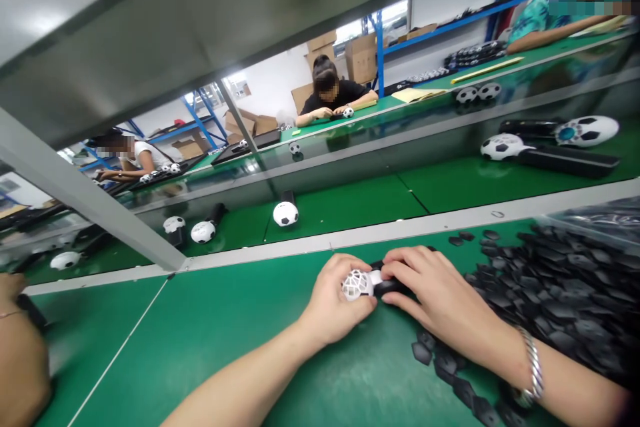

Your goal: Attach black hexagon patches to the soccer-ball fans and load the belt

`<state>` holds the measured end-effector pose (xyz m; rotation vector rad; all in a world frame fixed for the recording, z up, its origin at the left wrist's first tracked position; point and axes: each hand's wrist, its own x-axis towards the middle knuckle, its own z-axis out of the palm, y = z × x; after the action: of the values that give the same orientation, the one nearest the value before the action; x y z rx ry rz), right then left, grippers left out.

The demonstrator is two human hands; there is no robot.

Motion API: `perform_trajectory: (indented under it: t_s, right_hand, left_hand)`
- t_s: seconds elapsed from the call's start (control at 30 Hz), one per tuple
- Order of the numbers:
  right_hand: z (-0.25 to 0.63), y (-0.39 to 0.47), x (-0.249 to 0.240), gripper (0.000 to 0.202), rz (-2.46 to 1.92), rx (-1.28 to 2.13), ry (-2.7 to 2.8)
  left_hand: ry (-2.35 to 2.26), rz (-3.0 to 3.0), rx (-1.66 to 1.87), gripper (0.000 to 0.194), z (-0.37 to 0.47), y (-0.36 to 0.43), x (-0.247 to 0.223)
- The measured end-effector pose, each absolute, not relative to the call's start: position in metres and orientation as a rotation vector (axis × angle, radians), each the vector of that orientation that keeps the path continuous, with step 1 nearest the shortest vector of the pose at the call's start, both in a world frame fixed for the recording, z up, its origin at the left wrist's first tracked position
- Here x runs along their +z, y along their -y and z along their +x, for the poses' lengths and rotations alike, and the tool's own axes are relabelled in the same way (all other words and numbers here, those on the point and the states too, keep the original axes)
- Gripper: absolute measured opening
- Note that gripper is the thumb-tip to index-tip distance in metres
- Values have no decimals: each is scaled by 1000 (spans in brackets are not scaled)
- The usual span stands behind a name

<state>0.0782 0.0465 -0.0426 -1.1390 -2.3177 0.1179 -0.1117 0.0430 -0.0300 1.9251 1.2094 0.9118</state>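
Just above the green table lies a device with a white, openwork soccer-ball head (357, 285) and a black handle (393, 287). My left hand (330, 300) is closed around the ball head, thumb on the near side and fingers on the far side. From the right, my right hand (430, 290) grips the black handle near the white neck. Its fingers cover much of the handle, and whether a small piece is also pinched there cannot be seen. Close to my right forearm spreads a pile of small flat black pieces (560, 300), some loose near the wrist.
Beyond a pale metal rail (350, 240) runs a green conveyor belt (340, 203) carrying several soccer-ball devices (286, 213). A slanted metal post (100, 193) stands at left. A neighbour's arm (23, 360) reaches in at the left edge. Other people work across the line.
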Motion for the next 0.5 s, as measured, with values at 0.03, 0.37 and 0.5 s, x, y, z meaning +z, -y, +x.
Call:
perform_trajectory:
  t_s: [0.03, 0.37, 0.5]
  right_hand:
    - [79, -47, -43, 11, -1128, 121, 2315]
    - [85, -50, -45, 25, -1180, 120, 2070]
    - [88, -49, -44, 19, -1154, 280, 2209]
  left_hand:
    - [-1213, 1919, 927, 37, -112, -43, -31]
    - [-1522, 2069, 1041, 45, -81, -158, -15]
    - [-1591, 2224, 870, 61, -91, -202, -5]
